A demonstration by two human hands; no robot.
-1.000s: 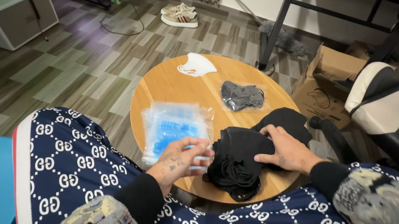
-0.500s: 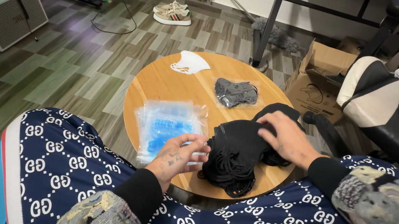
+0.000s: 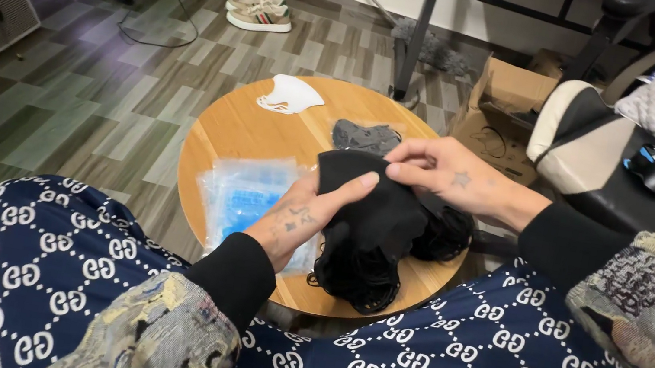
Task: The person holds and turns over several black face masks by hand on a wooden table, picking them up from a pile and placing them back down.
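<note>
One black mask [image 3: 372,209], soft cloth, is pinched between left hand [image 3: 306,220] and right hand [image 3: 451,176] over a dark pile [image 3: 386,255] at the round wooden table's [image 3: 230,138] four o'clock. One plastic packet [image 3: 242,197] lies at eight, one grey mask [image 3: 363,135] and one white mask [image 3: 289,95] near twelve.

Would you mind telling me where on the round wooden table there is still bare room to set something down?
Bare wood shows on the round table along its left rim, between the white mask and the clear plastic packet, and between the white mask and the grey mask. The near right is crowded: both hands, left and right, hold a black mask over the black pile.
</note>
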